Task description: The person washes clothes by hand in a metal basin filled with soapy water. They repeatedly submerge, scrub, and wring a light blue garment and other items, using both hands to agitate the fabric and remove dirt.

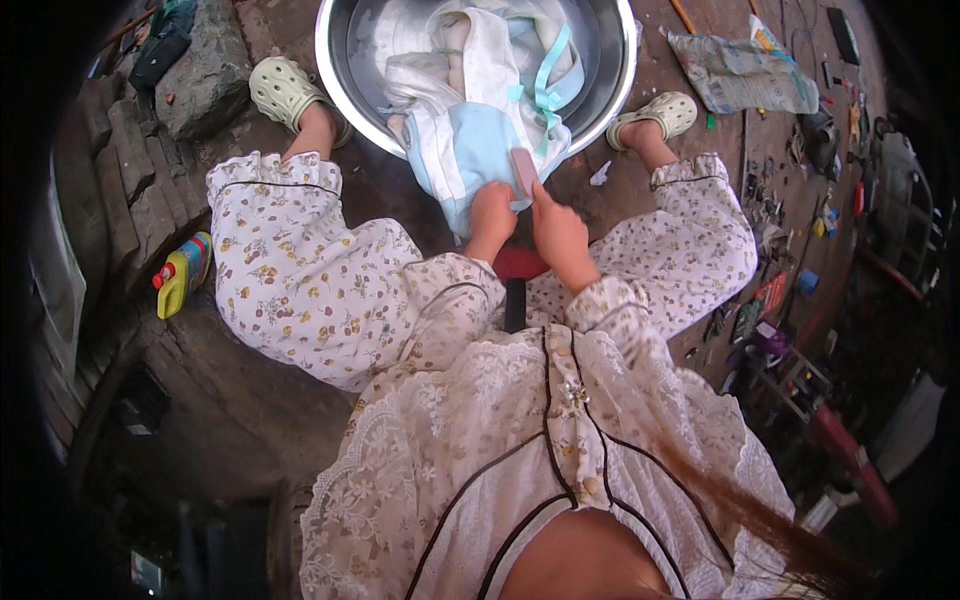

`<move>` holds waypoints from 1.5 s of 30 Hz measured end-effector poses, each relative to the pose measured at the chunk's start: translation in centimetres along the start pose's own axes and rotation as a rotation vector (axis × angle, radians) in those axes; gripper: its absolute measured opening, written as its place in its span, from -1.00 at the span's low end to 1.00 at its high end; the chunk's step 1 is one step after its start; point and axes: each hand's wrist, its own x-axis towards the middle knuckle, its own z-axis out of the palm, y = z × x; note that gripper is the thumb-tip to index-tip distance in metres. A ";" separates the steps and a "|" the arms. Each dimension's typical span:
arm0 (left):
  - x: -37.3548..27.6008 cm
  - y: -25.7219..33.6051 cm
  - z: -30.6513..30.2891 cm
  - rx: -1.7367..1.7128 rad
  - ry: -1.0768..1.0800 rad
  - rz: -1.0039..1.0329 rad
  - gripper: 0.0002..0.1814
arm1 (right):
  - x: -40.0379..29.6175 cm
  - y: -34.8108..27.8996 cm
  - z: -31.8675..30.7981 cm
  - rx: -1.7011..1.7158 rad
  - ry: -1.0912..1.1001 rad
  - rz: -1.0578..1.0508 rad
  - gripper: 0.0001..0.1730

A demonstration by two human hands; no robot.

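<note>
A white and light-blue cloth bag with straps (480,135), possibly a backpack, drapes from inside a metal basin (324,82) over its near rim toward me. My left hand (491,216) grips the bag's near end. In my right hand (562,234) is a pink brush (523,166), laid against the blue cloth just right of my left hand. The brush's underside is hidden. Mint-green ribbon straps (551,67) lie over the bag's right part, and its far part rests in the basin.
A yellow bottle with a red cap (174,281) lies on the ground at left, near stone blocks (202,71). On the right are a crumpled plastic sack (742,71), a blue cap (808,281) and scattered small debris. My clog-shod feet flank the basin.
</note>
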 end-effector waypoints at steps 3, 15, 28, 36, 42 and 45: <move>0.0 -0.2 0.5 -0.048 0.038 0.042 -0.87 | 7.4 1.0 2.5 0.028 0.056 -0.006 -0.66; -0.3 0.2 0.7 0.018 0.154 0.119 -0.92 | 3.4 0.9 0.5 0.019 0.027 0.039 -0.75; -0.6 0.0 0.8 -0.016 0.159 0.083 -0.82 | 3.3 1.2 0.3 -0.012 0.025 0.009 -0.67; 0.1 0.0 0.6 -0.027 0.065 0.018 -0.81 | 5.9 0.6 1.7 -0.022 0.034 0.030 -0.62; -0.6 0.4 0.6 -0.016 0.149 0.040 -0.88 | 1.8 -0.1 -0.3 -0.042 -0.047 0.013 -0.61; -0.3 0.5 0.9 -0.024 0.142 0.013 -0.88 | 8.9 0.3 2.9 -0.011 0.053 -0.050 -0.66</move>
